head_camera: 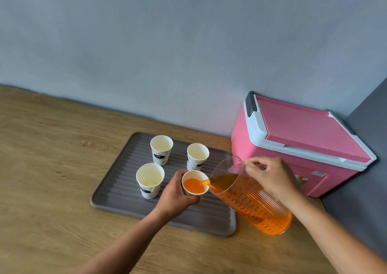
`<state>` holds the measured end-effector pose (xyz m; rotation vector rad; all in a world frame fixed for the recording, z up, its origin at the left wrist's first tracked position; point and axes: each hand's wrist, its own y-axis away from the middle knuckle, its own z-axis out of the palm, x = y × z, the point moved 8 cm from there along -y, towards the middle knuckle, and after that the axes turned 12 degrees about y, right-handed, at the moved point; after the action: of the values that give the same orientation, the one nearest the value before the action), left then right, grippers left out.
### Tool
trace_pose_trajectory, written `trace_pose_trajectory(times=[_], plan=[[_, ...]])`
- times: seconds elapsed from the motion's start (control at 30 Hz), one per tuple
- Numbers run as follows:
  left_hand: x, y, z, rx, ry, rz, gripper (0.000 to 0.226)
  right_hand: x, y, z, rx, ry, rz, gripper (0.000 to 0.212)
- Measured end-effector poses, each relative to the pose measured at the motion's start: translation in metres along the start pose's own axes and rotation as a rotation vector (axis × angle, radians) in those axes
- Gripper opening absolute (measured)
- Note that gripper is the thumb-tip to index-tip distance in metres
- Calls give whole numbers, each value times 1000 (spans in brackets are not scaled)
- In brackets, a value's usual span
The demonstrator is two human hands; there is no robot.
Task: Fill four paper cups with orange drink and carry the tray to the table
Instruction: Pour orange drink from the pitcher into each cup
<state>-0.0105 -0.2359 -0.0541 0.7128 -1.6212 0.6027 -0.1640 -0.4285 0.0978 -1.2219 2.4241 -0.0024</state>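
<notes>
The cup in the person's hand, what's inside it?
Orange drink, streaming in from the tilted jug held by the right hand. The left hand grips the cup; the drink hides its bottom.

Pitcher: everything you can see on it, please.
The pitcher is clear, vertically ribbed and plastic-looking, with dark printed measuring marks down its side; no lid shows. It holds orange drink, roughly half full. It is tilted left, its lip at the rim of the held cup, a thin stream running in. The right hand grips its upper part; its base hangs over the wooden counter beside the tray.
</notes>
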Motion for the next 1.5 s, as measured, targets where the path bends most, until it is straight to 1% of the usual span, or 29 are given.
trace_pose_trajectory(times=[0.2,0.63,1.03,1.13,1.5], plan=[[2,1,0,-4,0,4,74,0,0,0,2,0,0,22],[3,3,2,-6,2,13,76,-1,2,-1,9,11,3,16],[6,4,2,-1,21,16,73,2,2,-3,34,19,32,20],[6,5,1,-5,18,14,72,1,2,-2,19,21,33,23],[7,5,2,-17,16,-3,73,-2,4,-3,-1,36,20,23]])
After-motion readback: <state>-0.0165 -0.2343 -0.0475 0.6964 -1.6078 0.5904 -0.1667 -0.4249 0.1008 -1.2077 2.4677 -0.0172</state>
